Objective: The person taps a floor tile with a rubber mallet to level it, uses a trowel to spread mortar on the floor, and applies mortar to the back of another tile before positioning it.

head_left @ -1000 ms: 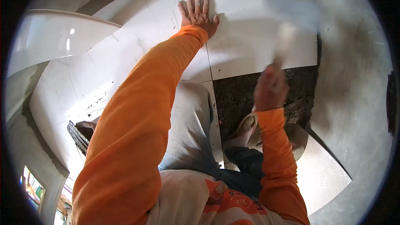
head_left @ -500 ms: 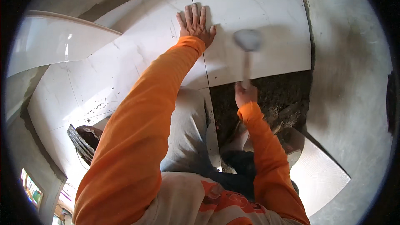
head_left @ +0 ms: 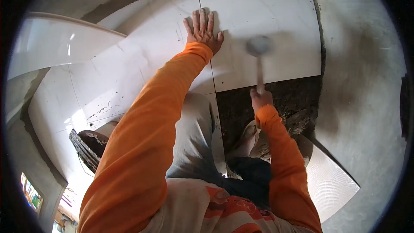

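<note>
My left hand [head_left: 202, 33] lies flat, fingers spread, on white marbled tiles [head_left: 159, 26] beside a seam. My right hand [head_left: 261, 98] is closed round the pale handle of a mallet; its grey round head [head_left: 258, 45] is motion-blurred over the tile [head_left: 289, 8] to the right of the seam, and I cannot tell whether it touches. Just below that tile is a dark, rough bed of mortar or soil [head_left: 286, 92], with my sandalled foot [head_left: 248, 133] at its lower part. My knee [head_left: 194, 116] is bent on the left of this bed.
A grey concrete wall [head_left: 358, 86] runs along the right. A tile with its ridged back showing [head_left: 332, 177] lies at lower right. A glossy white panel [head_left: 51, 47] juts in at upper left. A dark, crusted container [head_left: 88, 146] sits at left, partly behind my arm.
The mallet has swung from high at the right down and leftward over the tile, my right forearm with it. My left hand stays flat; the view has shifted slightly.
</note>
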